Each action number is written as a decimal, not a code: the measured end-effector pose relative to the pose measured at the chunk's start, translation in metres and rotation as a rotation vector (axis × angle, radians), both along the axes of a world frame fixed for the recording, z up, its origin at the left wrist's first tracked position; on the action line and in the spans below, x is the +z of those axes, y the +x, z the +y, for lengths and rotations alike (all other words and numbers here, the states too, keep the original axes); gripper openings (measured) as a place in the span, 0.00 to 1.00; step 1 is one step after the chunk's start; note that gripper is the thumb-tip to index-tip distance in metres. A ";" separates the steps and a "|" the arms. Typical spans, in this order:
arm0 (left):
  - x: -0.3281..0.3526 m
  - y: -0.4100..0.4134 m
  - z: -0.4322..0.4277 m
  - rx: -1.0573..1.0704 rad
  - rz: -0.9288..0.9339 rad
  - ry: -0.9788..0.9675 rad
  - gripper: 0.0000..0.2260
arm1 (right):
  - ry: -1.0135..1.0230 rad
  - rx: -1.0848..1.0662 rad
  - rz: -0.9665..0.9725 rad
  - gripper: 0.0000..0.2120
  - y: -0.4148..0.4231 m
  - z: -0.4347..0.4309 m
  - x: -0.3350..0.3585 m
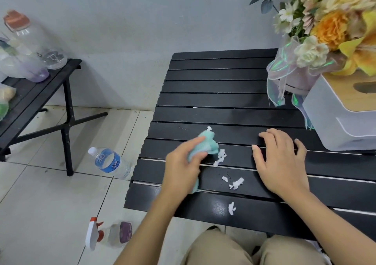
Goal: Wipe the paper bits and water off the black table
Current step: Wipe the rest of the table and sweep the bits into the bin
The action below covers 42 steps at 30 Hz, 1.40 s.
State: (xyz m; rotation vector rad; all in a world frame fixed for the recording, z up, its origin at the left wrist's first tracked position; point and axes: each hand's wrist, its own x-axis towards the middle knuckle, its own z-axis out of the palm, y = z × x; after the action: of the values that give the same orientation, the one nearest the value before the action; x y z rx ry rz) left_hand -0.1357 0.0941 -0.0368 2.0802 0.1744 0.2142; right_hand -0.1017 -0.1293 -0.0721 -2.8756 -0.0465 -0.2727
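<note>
Soft, even light fills the room, with barely a shadow anywhere. A pale glare sits on the wet near slat of the black table (219,206). The left hand (181,169) and its green cloth (209,144) are motion-blurred. Wide-angle bending warps the edges; corners look soft.

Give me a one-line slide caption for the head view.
Left hand wipes a teal cloth toward white paper bits on the black table; right hand rests flat.
</note>
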 end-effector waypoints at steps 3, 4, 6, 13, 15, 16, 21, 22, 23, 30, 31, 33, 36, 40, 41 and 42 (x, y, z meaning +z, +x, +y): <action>0.009 0.025 0.050 0.216 -0.052 -0.052 0.14 | 0.004 0.001 -0.014 0.19 0.002 0.000 0.000; 0.006 0.040 0.066 0.289 -0.044 -0.013 0.15 | -0.002 0.001 -0.010 0.19 0.002 -0.001 0.000; -0.002 0.066 0.083 0.383 0.015 0.099 0.16 | -0.010 0.001 -0.014 0.19 0.001 -0.001 -0.001; -0.021 0.048 0.013 0.082 -0.013 0.391 0.14 | 0.004 0.008 -0.035 0.20 0.000 0.000 -0.002; -0.012 0.040 0.016 -0.038 0.017 0.164 0.14 | 0.007 0.008 -0.036 0.20 0.000 -0.001 -0.002; -0.005 0.041 0.026 -0.036 0.034 0.004 0.13 | 0.008 0.007 -0.040 0.20 0.000 -0.001 -0.002; -0.003 0.077 0.086 0.422 0.035 0.117 0.13 | -0.005 0.007 -0.028 0.19 0.001 0.000 -0.002; -0.010 0.082 0.085 0.463 0.075 0.261 0.13 | -0.007 0.007 -0.026 0.19 0.001 0.000 -0.003; -0.019 0.083 0.080 0.474 0.107 0.405 0.13 | -0.006 0.003 -0.027 0.19 0.001 0.001 -0.003; -0.023 0.057 0.014 -0.035 -0.056 0.400 0.14 | -0.014 -0.002 -0.027 0.19 0.001 -0.001 -0.003; -0.015 0.057 0.015 -0.062 -0.013 0.229 0.13 | -0.015 -0.005 -0.030 0.19 0.001 -0.001 -0.004; 0.001 0.069 0.028 0.007 0.021 -0.031 0.12 | -0.010 -0.012 -0.041 0.19 0.002 0.000 -0.004; 0.012 0.110 0.061 0.185 0.031 0.072 0.12 | -0.014 -0.012 -0.047 0.19 0.003 0.000 -0.004; -0.011 0.130 0.033 0.193 0.064 0.520 0.12 | -0.020 -0.015 -0.050 0.18 0.003 0.000 -0.005; -0.015 0.128 0.016 0.113 0.020 0.544 0.13 | -0.020 -0.020 -0.052 0.18 0.002 0.000 -0.006; -0.017 0.126 0.001 -0.014 -0.009 0.504 0.12 | -0.019 -0.022 -0.056 0.17 0.003 0.001 -0.005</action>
State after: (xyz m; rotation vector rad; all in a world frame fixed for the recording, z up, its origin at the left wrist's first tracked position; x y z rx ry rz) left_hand -0.0093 0.0954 -0.0537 2.5795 0.1062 0.2803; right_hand -0.0991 -0.1285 -0.0773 -2.8880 -0.0285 -0.3587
